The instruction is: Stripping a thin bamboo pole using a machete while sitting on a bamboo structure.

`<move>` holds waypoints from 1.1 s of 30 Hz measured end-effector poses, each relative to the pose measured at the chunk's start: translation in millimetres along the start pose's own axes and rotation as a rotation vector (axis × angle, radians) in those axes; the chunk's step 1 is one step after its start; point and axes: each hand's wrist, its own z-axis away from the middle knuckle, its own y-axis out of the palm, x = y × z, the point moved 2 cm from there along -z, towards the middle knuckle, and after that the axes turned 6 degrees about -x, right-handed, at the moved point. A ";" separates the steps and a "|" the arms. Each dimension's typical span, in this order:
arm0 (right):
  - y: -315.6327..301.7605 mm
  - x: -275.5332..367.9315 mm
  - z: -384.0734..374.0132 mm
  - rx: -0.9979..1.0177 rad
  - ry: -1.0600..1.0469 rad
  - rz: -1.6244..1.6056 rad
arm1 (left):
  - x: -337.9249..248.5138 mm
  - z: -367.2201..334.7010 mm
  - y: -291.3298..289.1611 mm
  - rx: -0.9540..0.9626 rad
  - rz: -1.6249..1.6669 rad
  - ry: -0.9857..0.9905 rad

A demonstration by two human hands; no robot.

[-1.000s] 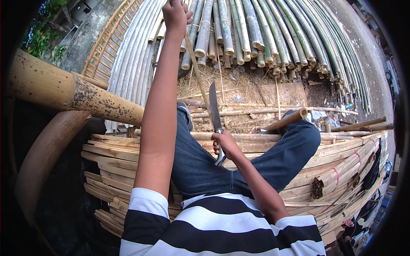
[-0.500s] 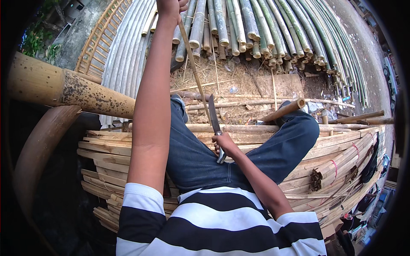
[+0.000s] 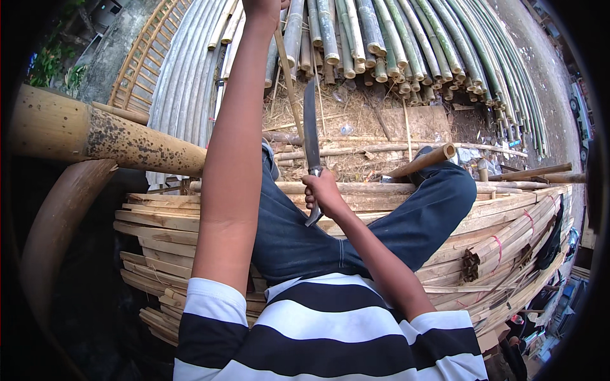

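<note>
At the upper edge my left hand (image 3: 265,9), partly cut off by the frame, is closed around the upper end of a thin bamboo strip (image 3: 289,79). The strip slants down in front of me, and its lower part passes behind the blade. My right hand (image 3: 323,192) grips the handle of a machete (image 3: 310,130) above my lap. The machete's broad dark blade points up and away, beside the strip. Whether blade and strip touch, I cannot tell.
I sit on stacked split timber (image 3: 159,219). A thick bamboo pole (image 3: 146,140) juts in at left, above a curved piece (image 3: 70,203). Ahead lie many long bamboo poles (image 3: 381,38). A short bamboo tube (image 3: 422,162) rests by my right leg; a bamboo ladder (image 3: 146,57) lies far left.
My right hand has moved up and slightly left, bringing the machete farther up alongside the strip. My left hand has shifted a little up and right, still holding the strip.
</note>
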 end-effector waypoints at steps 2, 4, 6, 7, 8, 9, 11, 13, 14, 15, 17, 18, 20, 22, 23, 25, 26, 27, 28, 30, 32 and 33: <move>-16.9 -38.1 -2.7 -0.060 0.178 -0.063 | -1.5 -5.7 -14.1 0.006 0.012 0.004; -22.6 -40.5 -0.3 -0.026 0.172 -0.022 | -0.9 -8.7 -24.7 0.036 0.042 -0.007; -13.9 -17.1 9.7 0.015 0.138 0.008 | 0.2 -10.0 -24.5 0.044 0.056 -0.024; -5.6 3.2 15.2 0.044 0.120 0.009 | 0.9 -9.4 -22.8 0.052 0.074 -0.039; 3.5 26.0 21.7 0.070 0.080 0.011 | 1.9 -8.1 -21.2 0.054 0.073 -0.046; 10.5 47.0 25.9 0.135 0.041 -0.012 | 1.3 -7.0 -18.3 0.082 0.089 -0.044; 21.4 86.3 34.8 0.242 -0.006 -0.083 | -0.3 -3.4 -14.2 0.111 0.098 -0.048; 21.0 100.4 29.1 0.248 -0.078 -0.048 | -2.9 0.0 -7.7 0.107 0.073 0.007; 20.6 93.2 25.5 0.214 -0.093 -0.033 | -3.4 0.6 -7.2 0.110 0.075 0.034; 17.7 71.4 18.3 0.187 -0.067 -0.029 | -1.7 3.7 -8.6 0.109 0.070 0.029; 5.9 13.9 10.4 0.071 0.075 -0.082 | -4.0 2.1 -10.8 0.046 0.066 0.042; -2.7 -13.4 11.6 0.065 0.142 -0.114 | -4.0 -0.1 -16.2 0.046 0.067 0.062; -8.4 -24.6 18.8 0.062 0.209 -0.145 | -5.5 -4.3 -27.2 0.043 0.047 0.048; -12.5 -24.7 22.1 0.041 0.214 -0.119 | -5.3 -3.6 -26.9 0.039 0.028 0.025; -8.1 -10.9 24.2 0.047 0.205 -0.192 | -4.6 -1.5 -22.8 0.048 0.029 0.014; 3.1 27.9 27.8 0.096 0.108 -0.089 | -5.0 1.3 -17.1 0.074 0.028 0.047; 12.5 48.6 32.5 0.173 0.041 -0.077 | -6.6 -0.3 -19.5 0.088 0.072 0.008; 21.4 67.4 37.2 0.252 -0.026 -0.064 | -8.6 -1.5 -22.3 0.084 0.066 0.009; 20.1 87.2 37.6 0.260 -0.045 -0.081 | -2.9 -0.7 -13.5 0.101 0.076 0.001; 22.3 103.1 36.2 0.274 -0.098 -0.054 | -4.3 1.3 -10.1 0.127 0.084 0.034; 15.8 72.4 28.8 0.193 -0.087 -0.042 | -3.5 3.9 -6.4 0.124 0.098 0.037; 10.7 48.9 20.9 0.116 -0.078 -0.027 | -3.1 3.1 -6.2 0.118 0.113 0.043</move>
